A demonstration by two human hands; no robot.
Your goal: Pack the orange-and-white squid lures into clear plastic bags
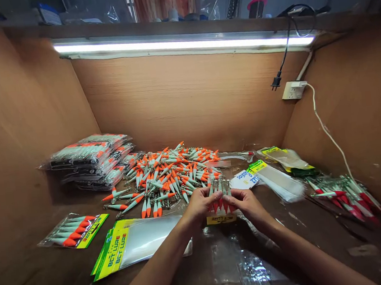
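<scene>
My left hand [200, 203] and my right hand [246, 201] are both closed around a clear packet [221, 217] with a yellow label. In the packet stand several orange-and-white fishing lures [220, 193], side by side. Behind my hands lies a big loose pile of the same lures [170, 174]. A stack of empty yellow-labelled bags [133, 243] lies flat just left of my left forearm.
Filled packets are stacked at the back left [93, 159], and one filled packet [73, 232] lies at the front left. More empty bags [276, 179] and a heap of red-tipped lures [345, 194] sit on the right. Wooden walls enclose the bench; a wall socket [293, 90] and cable hang on the right.
</scene>
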